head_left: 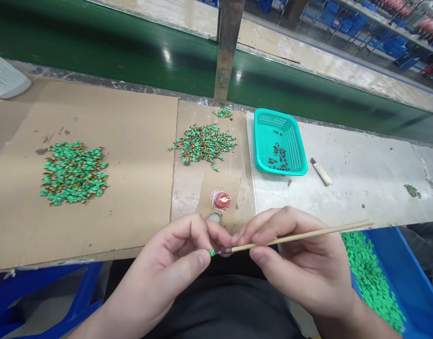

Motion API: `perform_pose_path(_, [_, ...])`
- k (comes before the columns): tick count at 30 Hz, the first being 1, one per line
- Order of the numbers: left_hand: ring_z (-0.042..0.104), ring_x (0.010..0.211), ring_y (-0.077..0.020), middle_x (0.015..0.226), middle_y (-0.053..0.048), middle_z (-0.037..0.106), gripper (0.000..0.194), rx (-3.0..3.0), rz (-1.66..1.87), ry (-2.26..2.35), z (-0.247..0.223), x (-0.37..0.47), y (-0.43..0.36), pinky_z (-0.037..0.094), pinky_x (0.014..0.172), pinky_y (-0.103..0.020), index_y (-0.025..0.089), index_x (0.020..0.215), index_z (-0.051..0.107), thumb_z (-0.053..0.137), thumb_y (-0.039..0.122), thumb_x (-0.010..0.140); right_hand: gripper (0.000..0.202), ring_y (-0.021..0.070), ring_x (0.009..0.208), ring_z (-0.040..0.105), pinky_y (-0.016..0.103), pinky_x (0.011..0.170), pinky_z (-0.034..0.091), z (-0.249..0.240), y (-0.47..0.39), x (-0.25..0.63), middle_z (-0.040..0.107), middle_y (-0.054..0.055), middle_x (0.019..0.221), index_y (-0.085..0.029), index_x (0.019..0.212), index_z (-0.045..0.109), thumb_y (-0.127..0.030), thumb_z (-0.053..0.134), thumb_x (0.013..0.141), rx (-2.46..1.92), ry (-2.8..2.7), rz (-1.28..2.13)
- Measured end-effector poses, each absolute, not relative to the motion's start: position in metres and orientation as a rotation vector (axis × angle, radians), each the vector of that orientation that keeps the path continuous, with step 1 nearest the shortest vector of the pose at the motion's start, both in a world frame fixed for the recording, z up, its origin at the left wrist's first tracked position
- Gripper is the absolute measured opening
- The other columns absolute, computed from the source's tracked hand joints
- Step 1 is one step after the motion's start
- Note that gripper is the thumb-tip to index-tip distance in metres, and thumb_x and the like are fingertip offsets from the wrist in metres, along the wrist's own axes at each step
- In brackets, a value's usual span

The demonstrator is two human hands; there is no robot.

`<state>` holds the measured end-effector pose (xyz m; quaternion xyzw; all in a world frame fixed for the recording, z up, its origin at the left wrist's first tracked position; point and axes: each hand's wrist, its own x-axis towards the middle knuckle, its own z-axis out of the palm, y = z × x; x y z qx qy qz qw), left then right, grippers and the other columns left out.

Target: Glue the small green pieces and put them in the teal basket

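My left hand (181, 259) pinches a tiny green piece (212, 253) between thumb and fingertips, above my lap at the table's edge. In my right hand (294, 254) is a thin paintbrush with a pale wooden handle (318, 232), held almost level. Its dark, narrow tip points left and meets or nearly meets the green piece; I cannot tell which. Just beyond my fingers a small dish of red paint (222, 201) sits on a cardboard scrap. Beside it lies a pale round thing with a beaded rim (215, 218), partly hidden by my left hand.
Piles of small green, gold and dark pieces lie on the cardboard, at left (75, 173) and centre (204, 145). A turquoise basket (298, 141) holds dark bits. Right of it is a cutter-like tool (321, 172). A blue bin (410, 278) contains green discs. A metal post (227, 52) rises behind.
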<state>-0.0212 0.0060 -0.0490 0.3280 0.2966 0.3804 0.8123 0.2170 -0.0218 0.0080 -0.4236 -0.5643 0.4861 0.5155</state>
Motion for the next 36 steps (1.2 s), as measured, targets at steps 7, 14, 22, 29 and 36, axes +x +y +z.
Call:
perform_pose_path(7, [0.082,0.106,-0.0254,0.109,-0.006,0.091,0.020,0.708,0.795,0.616,-0.049,-0.024,0.009,0.065,0.096,-0.031,0.026,0.094,0.087,0.097,0.040,0.104,0.020,0.0246,0.096,0.093,0.037,0.088,0.078,0.009,-0.022,0.215,0.094,0.007,0.107,-0.026,0.112,0.087,-0.008,0.089,0.105,-0.998,-1.282,1.226])
perform_pose_path(14, [0.083,0.105,-0.0228,0.111,-0.004,0.093,0.020,0.705,0.767,0.602,-0.046,-0.024,0.011,0.064,0.097,-0.028,0.028,0.095,0.088,0.098,0.043,0.103,0.023,0.0230,0.098,0.093,0.036,0.091,0.078,0.008,-0.021,0.214,0.094,0.006,0.107,-0.025,0.113,0.088,-0.004,0.088,0.105,-0.957,-1.232,1.255])
perform_pose_path(22, [0.083,0.105,-0.0237,0.111,-0.004,0.093,0.019,0.704,0.761,0.612,-0.047,-0.025,0.010,0.065,0.097,-0.029,0.028,0.095,0.089,0.098,0.043,0.103,0.020,0.0258,0.097,0.093,0.040,0.090,0.079,0.009,-0.021,0.214,0.094,0.008,0.107,-0.025,0.110,0.087,-0.007,0.090,0.104,-0.990,-1.248,1.227])
perform_pose_path(29, [0.082,0.105,-0.0214,0.110,-0.003,0.093,0.020,0.716,0.757,0.611,-0.048,-0.027,0.011,0.064,0.098,-0.026,0.029,0.095,0.089,0.098,0.045,0.104,0.018,0.0261,0.098,0.093,0.041,0.092,0.079,0.006,-0.022,0.213,0.094,0.008,0.107,-0.025,0.110,0.086,-0.008,0.089,0.105,-0.998,-1.239,1.237])
perform_pose_path(36, [0.085,0.103,-0.0261,0.110,-0.004,0.093,0.021,0.673,0.774,0.674,-0.060,-0.033,0.007,0.069,0.099,-0.033,0.030,0.092,0.088,0.100,0.047,0.099,0.014,0.0214,0.086,0.088,0.035,0.078,0.076,0.005,-0.011,0.227,0.089,0.004,0.097,-0.027,0.111,0.086,-0.016,0.093,0.107,-0.925,-1.181,1.048])
